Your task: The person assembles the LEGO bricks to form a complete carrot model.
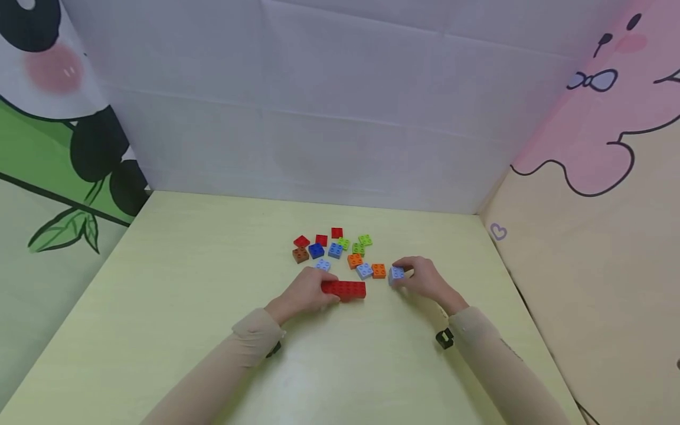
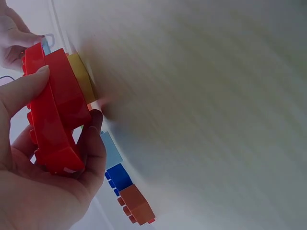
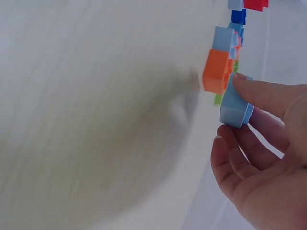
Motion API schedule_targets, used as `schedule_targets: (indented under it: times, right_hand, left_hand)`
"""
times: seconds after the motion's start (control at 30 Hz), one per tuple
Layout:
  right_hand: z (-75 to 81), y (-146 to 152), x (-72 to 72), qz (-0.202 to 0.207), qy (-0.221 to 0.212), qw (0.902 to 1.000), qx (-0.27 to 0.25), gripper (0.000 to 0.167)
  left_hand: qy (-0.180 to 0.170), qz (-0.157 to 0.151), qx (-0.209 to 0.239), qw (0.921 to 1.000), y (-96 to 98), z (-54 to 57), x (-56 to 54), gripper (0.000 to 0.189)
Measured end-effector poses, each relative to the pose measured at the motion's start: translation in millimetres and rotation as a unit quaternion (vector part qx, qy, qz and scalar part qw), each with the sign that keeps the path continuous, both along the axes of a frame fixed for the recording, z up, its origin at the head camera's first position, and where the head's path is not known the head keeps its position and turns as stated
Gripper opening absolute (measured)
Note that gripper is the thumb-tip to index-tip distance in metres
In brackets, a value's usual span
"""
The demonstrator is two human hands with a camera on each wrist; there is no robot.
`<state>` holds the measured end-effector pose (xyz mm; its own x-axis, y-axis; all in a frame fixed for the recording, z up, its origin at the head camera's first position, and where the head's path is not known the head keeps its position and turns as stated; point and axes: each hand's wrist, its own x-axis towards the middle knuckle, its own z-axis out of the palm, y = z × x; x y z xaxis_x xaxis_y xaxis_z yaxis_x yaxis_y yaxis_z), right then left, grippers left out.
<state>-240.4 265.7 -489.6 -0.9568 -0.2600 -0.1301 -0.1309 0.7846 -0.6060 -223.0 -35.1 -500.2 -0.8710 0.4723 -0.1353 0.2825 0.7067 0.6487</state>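
My left hand [image 1: 305,289] grips a long red toy brick [image 1: 352,289] by its left end. Under that brick, in the left wrist view, a shorter red brick [image 2: 67,88] is joined, with a yellow brick [image 2: 82,79] below it. Thumb and fingers hold the long brick from both sides. To the right, my right hand [image 1: 425,279] pinches a light blue brick [image 1: 396,274] between thumb and fingertips. In the right wrist view, an orange brick [image 3: 216,72] stands just beyond the light blue one.
Beyond the hands lie several loose bricks: brown [image 1: 300,255], dark blue [image 1: 316,251], red [image 1: 337,232], lime green [image 1: 365,239] and orange [image 1: 379,271]. Another light blue brick [image 1: 364,271] sits among them. A pale wall [image 1: 329,159] rises behind the table [image 1: 186,265].
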Motion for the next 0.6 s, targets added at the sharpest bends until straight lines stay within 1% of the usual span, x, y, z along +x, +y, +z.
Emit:
schedule_targets:
  times: [0.1,0.3,0.43,0.6]
  right_hand:
    - [4.6,-1.3,-0.1,0.013,0.014,0.9998,-0.009,0.037]
    - [9.6,-7.5,0.3,0.023,0.029,0.9993,-0.011,0.036]
    - [13.0,-12.7,2.6,0.031,0.03,0.9987,-0.029,0.036]
    - [17.7,-27.8,8.1,0.041,0.02,0.9971,-0.06,0.035]
  left_hand:
    - [0.004,-0.004,-0.004,1.0,0.4,0.4,0.0,0.046]
    - [-0.009,-0.01,0.001,0.9999,-0.1,1.0,-2.3,0.046]
    - [-0.007,-0.011,0.002,0.9999,0.1,0.0,-2.7,0.046]
    - [-0.006,-0.01,0.006,0.9999,0.4,-1.2,-2.7,0.045]
